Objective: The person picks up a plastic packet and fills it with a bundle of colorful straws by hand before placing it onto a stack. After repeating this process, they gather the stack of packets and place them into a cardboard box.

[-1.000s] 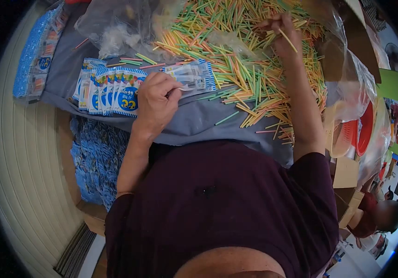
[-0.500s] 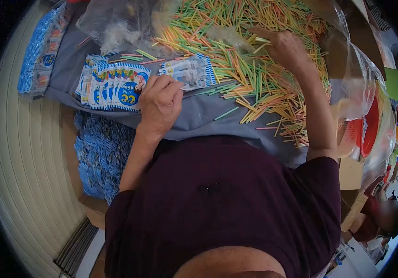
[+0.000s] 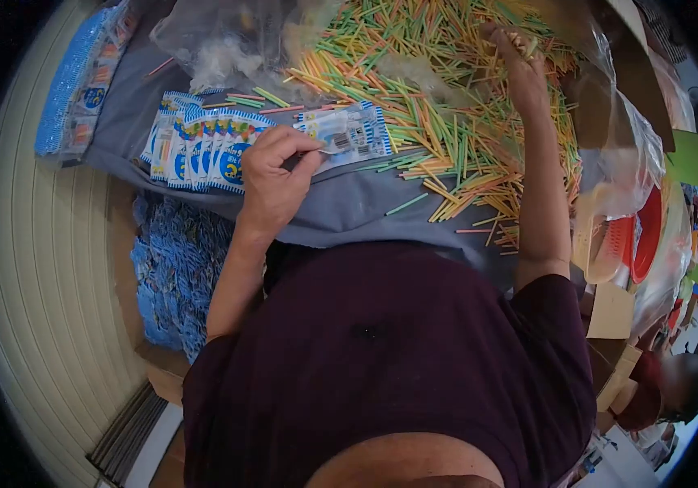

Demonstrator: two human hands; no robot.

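Note:
My left hand (image 3: 277, 175) pinches the edge of a small clear-and-blue packet (image 3: 341, 137) lying on the grey cloth. Just left of that hand, several blue-and-white printed packets (image 3: 202, 150) overlap in a row. My right hand (image 3: 524, 67) is over the far right of a big heap of thin coloured sticks (image 3: 446, 130). Its fingers are curled around a few pale sticks (image 3: 531, 47), small and partly blurred.
Clear plastic bags lie at the back (image 3: 210, 41) and right. A long blue packaged bundle (image 3: 80, 81) is at the far left. Below the cloth, a cardboard box holds blue packets (image 3: 174, 268). A red basket (image 3: 648, 236) and another person (image 3: 650, 390) are at right.
My right hand has moved away from me, toward the far side of the stick heap. My left hand has stayed by the clear-and-blue packet, its grip slightly changed. The view has shifted a little.

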